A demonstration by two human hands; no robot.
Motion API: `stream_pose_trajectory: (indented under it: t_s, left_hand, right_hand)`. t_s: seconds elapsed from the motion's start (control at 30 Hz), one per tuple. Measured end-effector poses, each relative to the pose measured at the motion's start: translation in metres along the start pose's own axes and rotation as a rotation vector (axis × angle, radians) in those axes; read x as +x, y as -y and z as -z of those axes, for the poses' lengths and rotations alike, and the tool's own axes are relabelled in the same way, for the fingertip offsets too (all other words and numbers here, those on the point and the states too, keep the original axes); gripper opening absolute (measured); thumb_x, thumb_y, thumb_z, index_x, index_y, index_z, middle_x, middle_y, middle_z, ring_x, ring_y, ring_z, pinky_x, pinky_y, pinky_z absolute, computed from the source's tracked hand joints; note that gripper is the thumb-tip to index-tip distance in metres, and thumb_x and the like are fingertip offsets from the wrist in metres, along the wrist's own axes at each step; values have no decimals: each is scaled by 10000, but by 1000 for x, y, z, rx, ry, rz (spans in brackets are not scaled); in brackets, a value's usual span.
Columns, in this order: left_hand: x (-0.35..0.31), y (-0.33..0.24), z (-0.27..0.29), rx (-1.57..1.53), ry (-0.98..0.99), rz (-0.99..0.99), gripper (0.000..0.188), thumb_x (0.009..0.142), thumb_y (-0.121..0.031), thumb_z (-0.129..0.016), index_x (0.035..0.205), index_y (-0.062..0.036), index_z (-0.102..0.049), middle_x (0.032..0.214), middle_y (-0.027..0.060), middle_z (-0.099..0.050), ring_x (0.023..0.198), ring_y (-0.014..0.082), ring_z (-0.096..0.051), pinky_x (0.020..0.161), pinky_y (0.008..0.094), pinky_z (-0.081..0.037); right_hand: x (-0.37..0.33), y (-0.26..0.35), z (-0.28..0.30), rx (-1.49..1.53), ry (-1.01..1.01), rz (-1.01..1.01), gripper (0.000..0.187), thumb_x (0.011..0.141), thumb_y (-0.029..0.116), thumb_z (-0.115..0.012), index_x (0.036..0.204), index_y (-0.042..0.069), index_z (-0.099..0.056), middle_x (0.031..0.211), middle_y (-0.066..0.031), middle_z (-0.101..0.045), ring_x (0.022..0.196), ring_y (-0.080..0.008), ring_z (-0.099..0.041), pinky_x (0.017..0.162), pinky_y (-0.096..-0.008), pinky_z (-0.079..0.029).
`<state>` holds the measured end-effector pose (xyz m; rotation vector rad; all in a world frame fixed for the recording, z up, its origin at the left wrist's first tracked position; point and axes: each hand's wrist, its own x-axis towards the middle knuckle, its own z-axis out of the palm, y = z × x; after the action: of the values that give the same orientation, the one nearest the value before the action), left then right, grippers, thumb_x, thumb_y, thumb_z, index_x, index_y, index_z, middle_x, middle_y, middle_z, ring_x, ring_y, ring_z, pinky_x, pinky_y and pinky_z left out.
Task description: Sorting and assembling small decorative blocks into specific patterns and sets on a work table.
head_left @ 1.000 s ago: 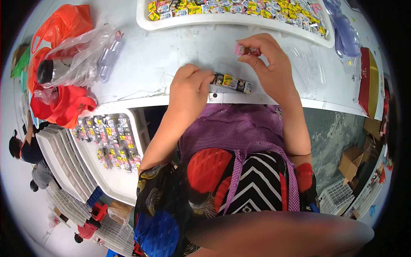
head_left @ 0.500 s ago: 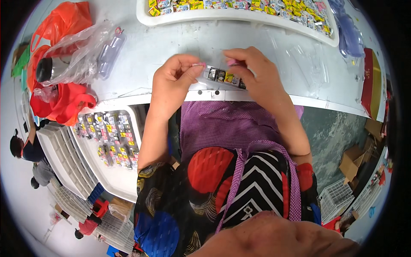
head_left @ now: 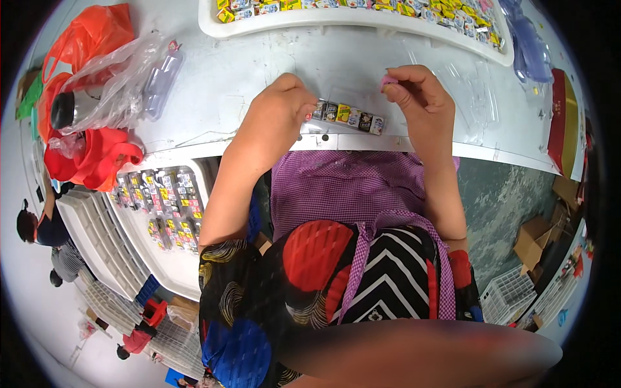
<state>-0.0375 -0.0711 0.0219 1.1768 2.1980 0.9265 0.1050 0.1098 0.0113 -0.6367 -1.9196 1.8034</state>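
Observation:
A narrow clear plastic pack [head_left: 346,116] lies slantwise near the table's front edge, with a row of small black, yellow and white boxes in it. My left hand [head_left: 278,116] is closed on the pack's left end, its fingertips partly hidden behind the knuckles. Apart from the pack's right end, my right hand [head_left: 424,100] is raised with thumb and forefinger brought together. A small pink thing [head_left: 388,81] shows at those fingertips; whether it is held or worn on a finger I cannot make out. A thin clear plastic piece [head_left: 349,94] lies just beyond the pack.
A white tray [head_left: 310,29] of small boxes stands at the far side. Clear plastic shells [head_left: 475,97] lie right; a steel flask [head_left: 84,107] and red bags [head_left: 97,32] are left. Below left, another white tray [head_left: 174,281] holds filled packs. People work farther left.
My right hand has moved right and away from the pack, uncovering its right end. My left hand has turned and shifted slightly at the left end.

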Motion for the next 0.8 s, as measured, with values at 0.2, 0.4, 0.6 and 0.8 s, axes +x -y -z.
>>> stream_pose_trajectory:
  t_s: [0.2, 0.4, 0.6, 0.8]
  left_hand:
    - [-8, 5, -5, 42, -87, -93, 93, 809, -19, -633, 896, -5, -663, 912, 114, -596, 850, 313, -582, 743, 377, -485]
    - [-14, 13, -5, 39, -132, -185, 198, 759, -48, -708, 953, -17, -688, 922, 112, -601, 855, 288, -581, 749, 352, -486]
    - [-18, 13, -17, -30, -227, -94, 151, 755, -24, -718, 903, -7, -699, 916, 118, -590, 820, 272, -578, 698, 339, -486]
    - [-24, 11, -20, -10, -239, -49, 190, 784, 9, -697, 969, -28, -713, 889, 84, -581, 743, 182, -575, 647, 266, -469]
  right_hand:
    - [3, -4, 2, 60, -83, -26, 196, 860, 9, -658, 1053, -3, -629, 929, -56, -670, 856, -115, -611, 789, -235, -488]
    - [2, -5, 4, 76, -95, -35, 183, 862, 16, -660, 1042, 1, -631, 926, -57, -673, 852, -109, -614, 783, -232, -488]
    - [-2, -11, 0, -11, -50, -37, 152, 855, 22, -666, 1003, 2, -637, 929, -44, -675, 852, -104, -605, 781, -236, -481]
    - [-5, -7, -8, -437, 12, 77, 106, 792, 68, -706, 895, 54, -685, 857, -16, -662, 879, -142, -576, 827, -287, -445]
